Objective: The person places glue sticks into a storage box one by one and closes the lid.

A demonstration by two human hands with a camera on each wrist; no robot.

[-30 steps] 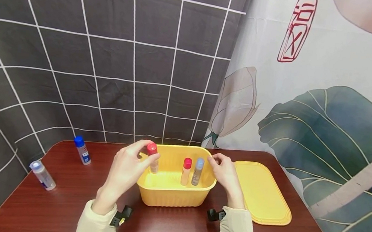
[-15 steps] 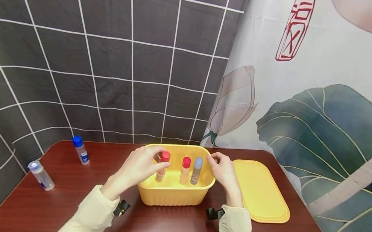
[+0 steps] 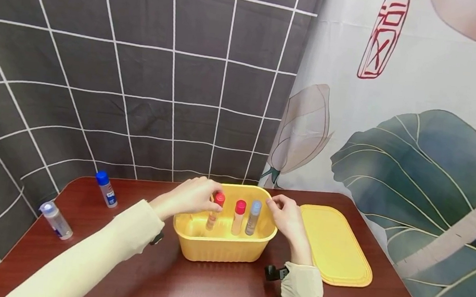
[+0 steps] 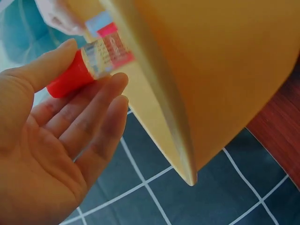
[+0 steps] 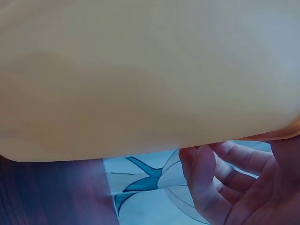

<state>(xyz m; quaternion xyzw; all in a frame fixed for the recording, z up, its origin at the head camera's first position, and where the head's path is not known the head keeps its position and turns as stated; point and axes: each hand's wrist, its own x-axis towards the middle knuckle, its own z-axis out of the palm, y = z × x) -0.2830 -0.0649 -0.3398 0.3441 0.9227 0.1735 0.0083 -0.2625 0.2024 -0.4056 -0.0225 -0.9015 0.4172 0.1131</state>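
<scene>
With my left hand I pinch a red-capped tube by its cap inside the yellow bin, whose edge my right hand, well apart, pinches at two o'clock, while a second red-capped tube and a pale-blue-capped tube stand at three o'clock from the held one.

Head cam bright; soft glare on tabletop in front of yellow plastic tub, shadow front-left of it. L wrist: soft blur beyond tub. R wrist: dimmer, bluish.
</scene>
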